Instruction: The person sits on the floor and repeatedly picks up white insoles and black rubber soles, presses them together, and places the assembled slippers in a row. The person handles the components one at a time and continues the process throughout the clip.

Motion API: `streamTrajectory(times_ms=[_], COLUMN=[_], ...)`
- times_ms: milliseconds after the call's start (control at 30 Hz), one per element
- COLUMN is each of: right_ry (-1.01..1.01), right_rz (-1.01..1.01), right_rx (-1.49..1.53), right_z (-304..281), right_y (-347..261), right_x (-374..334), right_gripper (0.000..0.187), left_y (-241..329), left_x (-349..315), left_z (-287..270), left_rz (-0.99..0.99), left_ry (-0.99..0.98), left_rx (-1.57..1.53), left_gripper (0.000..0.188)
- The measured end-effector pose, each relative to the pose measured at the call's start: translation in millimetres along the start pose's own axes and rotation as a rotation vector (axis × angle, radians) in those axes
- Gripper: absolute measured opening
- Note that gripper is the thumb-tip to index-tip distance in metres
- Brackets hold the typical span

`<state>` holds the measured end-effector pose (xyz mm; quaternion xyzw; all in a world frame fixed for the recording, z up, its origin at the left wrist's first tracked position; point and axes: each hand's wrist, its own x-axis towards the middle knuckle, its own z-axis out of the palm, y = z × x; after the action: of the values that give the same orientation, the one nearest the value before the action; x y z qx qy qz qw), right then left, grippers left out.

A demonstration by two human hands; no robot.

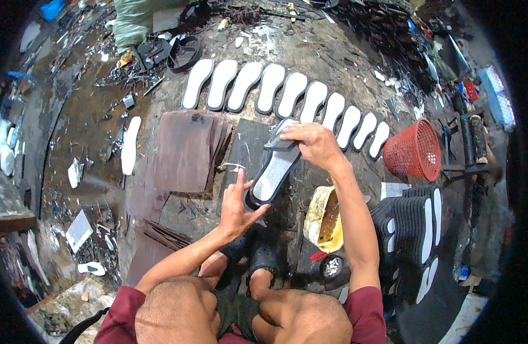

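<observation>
Between my hands, above the floor, is a sandal point(273, 172) with a grey insole, a dark sole and grey straps toward its far end. My right hand point(318, 143) grips it at the straps, fingers bent over the top. At the heel, my left hand point(239, 211) steadies it between thumb and bent fingers, its index finger pointing away. A thin pale strip point(232, 166) shows by that fingertip; I cannot tell whether it is touched. Beneath the sandal lies a dark flat board point(246, 137). Beyond it, several white-topped soles point(269, 89) form a curved row.
Brown sheets point(186, 152) are stacked left of the board. To the right stands a red basket point(393, 152). A yellow-stained container point(314, 218) and a small round tin point(332, 266) sit near my right forearm, beside stacked dark soles point(410, 221). Scraps litter the left floor.
</observation>
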<state>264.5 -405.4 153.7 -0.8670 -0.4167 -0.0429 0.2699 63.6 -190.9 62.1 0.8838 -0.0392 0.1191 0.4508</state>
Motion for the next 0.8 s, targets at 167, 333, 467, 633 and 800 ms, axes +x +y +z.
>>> streamTrajectory(times_ms=[167,333,467,633,800], right_ry=[-0.02,-0.109,-0.127,-0.185,-0.131], right_rz=[0.187,0.195,-0.052,0.523,0.468], right_rx=[-0.137,-0.222,-0.153,-0.25,-0.143], right_z=[-0.7,-14.4,-4.9,-24.1,11.6], right_y=[42.1,47.1,41.5,9.5,-76.3], right_x=[16.8,25.7,17.7,-27.5,-73.4], right_gripper=[0.042,0.039,0.037,0.037,0.037], left_y=[6.9,8.3,6.6,9.2,-4.3], left_x=[2.9,9.0,4.2,7.7,4.4], left_z=[-9.1,-10.3,-8.8,-5.2,-5.5], left_rz=[0.095,0.141,0.144,0.152,0.185], left_ry=[-0.03,-0.054,-0.062,-0.1,-0.045], left_rx=[0.213,0.259,0.29,0.327,0.306], left_gripper=[0.12,0.109,0.107,0.105,0.114])
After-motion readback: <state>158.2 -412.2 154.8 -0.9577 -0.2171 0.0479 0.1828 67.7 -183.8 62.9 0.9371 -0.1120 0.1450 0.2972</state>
